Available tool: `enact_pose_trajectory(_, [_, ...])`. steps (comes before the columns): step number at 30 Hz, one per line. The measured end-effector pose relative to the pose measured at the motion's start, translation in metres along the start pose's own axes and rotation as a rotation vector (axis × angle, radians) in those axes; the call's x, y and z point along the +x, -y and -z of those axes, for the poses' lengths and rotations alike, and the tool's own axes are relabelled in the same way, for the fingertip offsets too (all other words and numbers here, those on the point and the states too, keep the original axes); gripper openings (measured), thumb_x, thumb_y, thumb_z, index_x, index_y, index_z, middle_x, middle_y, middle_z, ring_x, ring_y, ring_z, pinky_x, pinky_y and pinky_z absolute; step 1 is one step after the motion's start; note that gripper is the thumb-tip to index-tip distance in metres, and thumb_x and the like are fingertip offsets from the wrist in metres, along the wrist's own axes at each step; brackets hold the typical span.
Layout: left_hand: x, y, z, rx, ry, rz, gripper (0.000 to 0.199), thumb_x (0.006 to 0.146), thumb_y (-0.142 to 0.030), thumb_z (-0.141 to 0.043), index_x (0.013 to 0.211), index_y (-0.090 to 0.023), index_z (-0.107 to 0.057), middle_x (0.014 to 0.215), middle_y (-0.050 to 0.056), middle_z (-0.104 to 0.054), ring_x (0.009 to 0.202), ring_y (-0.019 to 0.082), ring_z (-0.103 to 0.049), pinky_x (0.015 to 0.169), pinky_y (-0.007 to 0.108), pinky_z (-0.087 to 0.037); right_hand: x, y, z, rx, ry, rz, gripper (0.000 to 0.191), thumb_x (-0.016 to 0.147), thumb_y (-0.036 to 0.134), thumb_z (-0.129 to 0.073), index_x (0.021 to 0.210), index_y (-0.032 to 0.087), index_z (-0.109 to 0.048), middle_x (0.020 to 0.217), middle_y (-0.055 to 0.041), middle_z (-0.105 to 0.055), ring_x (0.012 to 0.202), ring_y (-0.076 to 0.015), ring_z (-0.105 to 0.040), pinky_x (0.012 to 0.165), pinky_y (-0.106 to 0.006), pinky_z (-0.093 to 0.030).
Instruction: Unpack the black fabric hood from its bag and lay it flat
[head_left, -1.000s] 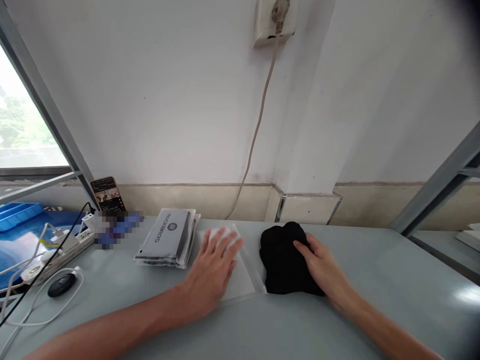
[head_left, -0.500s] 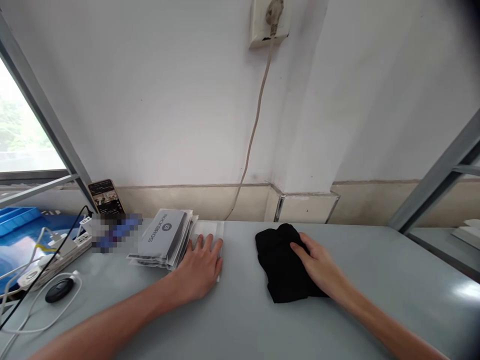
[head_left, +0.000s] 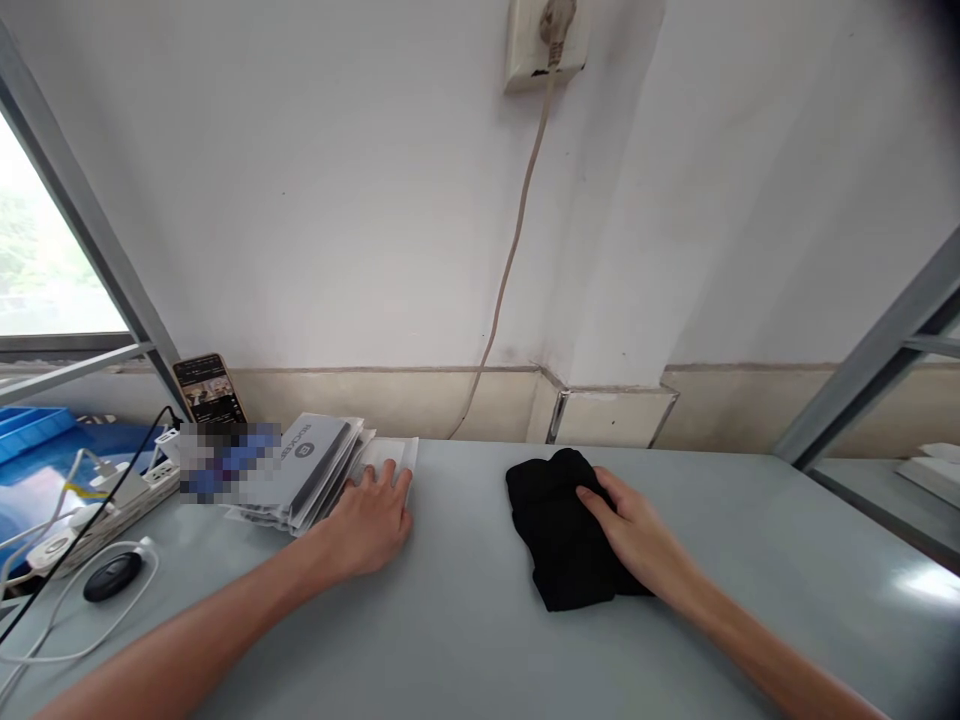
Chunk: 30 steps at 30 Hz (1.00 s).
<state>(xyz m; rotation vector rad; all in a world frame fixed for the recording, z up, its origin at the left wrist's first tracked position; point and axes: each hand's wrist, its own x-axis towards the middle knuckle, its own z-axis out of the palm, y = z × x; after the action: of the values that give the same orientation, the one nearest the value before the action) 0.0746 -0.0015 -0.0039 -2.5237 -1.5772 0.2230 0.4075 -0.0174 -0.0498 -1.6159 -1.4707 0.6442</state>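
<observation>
Since a second ago the left hand [head_left: 369, 520] has slid the clear bag [head_left: 390, 458] leftward, against the pack stack [head_left: 300, 470]. That hand lies flat, fingers spread on the bag, gripping nothing. Pushed harder, the bag could shove the stack into the power strip [head_left: 112, 500] and phone [head_left: 208, 388]. On the table [head_left: 465, 620], the right hand [head_left: 634, 535] rests open on the black cloth [head_left: 559, 530], which may unfold if dragged.

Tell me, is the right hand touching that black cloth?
Touching. The head view shows the right hand lying flat on the black cloth, fingers pressing its top.
</observation>
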Motion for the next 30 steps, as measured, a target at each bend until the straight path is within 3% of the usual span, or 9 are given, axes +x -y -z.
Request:
enact_pose_trajectory(5, [-0.003,0.007,0.009,0.013,0.074,0.031,0.036,0.098,-0.021,-0.038,0.126,-0.01,-0.057,0.123,0.023,-0.057,0.103,0.038,-0.063,0.07,0.046,-0.059,0.0,-0.004,-0.001,0.047,0.01,-0.007,0.023,0.089,0.05,-0.054,0.09,0.029,-0.063,0.082,-0.001,-0.074,0.083,-0.0309,-0.07,0.076,-0.042,-0.053])
enact_pose_trajectory(13, [-0.002,0.024,0.005,-0.037,0.103,0.01,0.033,0.092,-0.023,-0.046,0.12,-0.012,-0.059,0.121,0.019,-0.058,0.097,0.036,-0.066,0.078,0.05,-0.057,0.001,-0.011,0.0,0.0,0.012,0.001,0.022,0.091,0.047,-0.056,0.082,0.028,-0.062,0.079,0.0012,-0.073,0.08,-0.028,-0.068,0.073,-0.038,-0.052])
enact_pose_trajectory(18, [-0.002,0.024,0.007,-0.041,0.074,0.02,0.029,0.096,-0.024,-0.048,0.118,-0.01,-0.061,0.118,0.02,-0.06,0.096,0.038,-0.068,0.082,0.052,-0.055,-0.006,-0.003,0.0,-0.016,0.021,-0.011,0.025,0.089,0.053,-0.064,0.083,0.029,-0.06,0.072,0.0024,-0.068,0.07,-0.026,-0.066,0.065,-0.037,-0.052])
enact_pose_trajectory(21, [-0.001,0.013,0.01,-0.056,-0.019,-0.001,0.032,0.103,-0.031,-0.046,0.123,-0.011,-0.061,0.12,0.021,-0.063,0.102,0.039,-0.068,0.092,0.056,-0.052,-0.008,-0.001,-0.001,-0.073,0.02,0.013,0.027,0.089,0.055,-0.065,0.089,0.029,-0.059,0.078,0.0011,-0.069,0.075,-0.0271,-0.066,0.069,-0.038,-0.054])
enact_pose_trajectory(26, [0.001,-0.012,0.007,-0.339,-0.235,-0.134,0.044,0.105,-0.033,-0.051,0.146,-0.017,-0.047,0.144,0.018,-0.056,0.131,0.038,-0.056,0.115,0.058,-0.038,-0.016,0.009,-0.003,0.008,0.086,0.031,0.029,0.09,0.058,-0.065,0.088,0.03,-0.06,0.081,0.0003,-0.069,0.077,-0.0273,-0.066,0.071,-0.039,-0.055])
enact_pose_trajectory(30, [-0.007,-0.026,0.004,-0.76,-0.236,-0.245,0.064,0.107,-0.045,-0.048,0.162,-0.023,-0.024,0.163,0.018,-0.041,0.146,0.034,-0.045,0.117,0.052,-0.041,-0.031,0.031,0.001,0.369,0.332,-0.019,0.036,0.086,0.062,-0.072,0.099,0.029,-0.067,0.095,-0.0022,-0.073,0.087,-0.0275,-0.069,0.077,-0.038,-0.058])
